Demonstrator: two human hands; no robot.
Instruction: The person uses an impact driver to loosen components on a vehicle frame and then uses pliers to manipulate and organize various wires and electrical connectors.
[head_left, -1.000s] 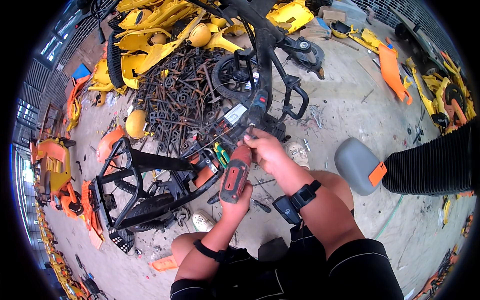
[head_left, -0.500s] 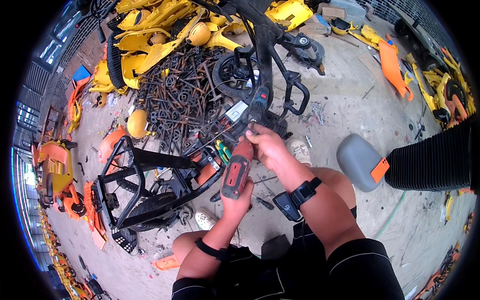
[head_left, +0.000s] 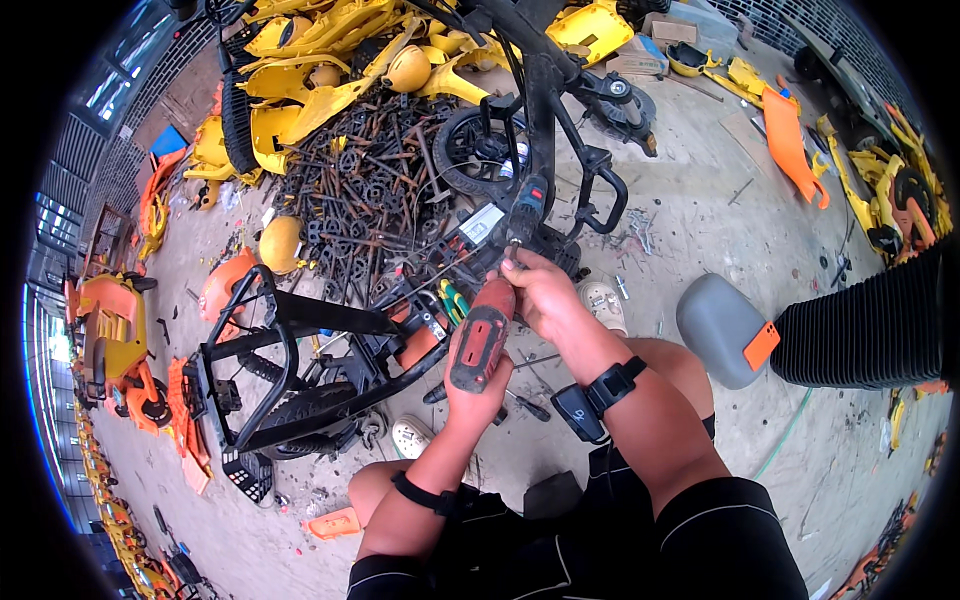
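Note:
My left hand [head_left: 476, 402] is wrapped round the handle of a red and black power drill [head_left: 482, 340], whose nose points away from me. At that nose my right hand [head_left: 546, 296] is closed in a pinch; the small part between its fingertips is too hidden to name. Just beyond the fingertips lies a dark blue-black tool with a red mark [head_left: 528, 205], its metal tip toward my hands. It rests against a black scooter frame [head_left: 543, 120]. Green-handled pliers [head_left: 453, 298] lie on the frame, left of the drill.
A heap of rusty metal parts [head_left: 365, 190] and yellow plastic panels [head_left: 320, 100] fill the far left. A black tubular rear frame [head_left: 330, 318] stands to my left. On the right are a grey seat-like piece [head_left: 722, 330] and a black ribbed bin [head_left: 860, 330]. Screwdrivers [head_left: 528, 405] lie below.
The view has shifted slightly, so the scene sits a little lower and to the right. Both hands keep their hold at the drill, which has tilted slightly.

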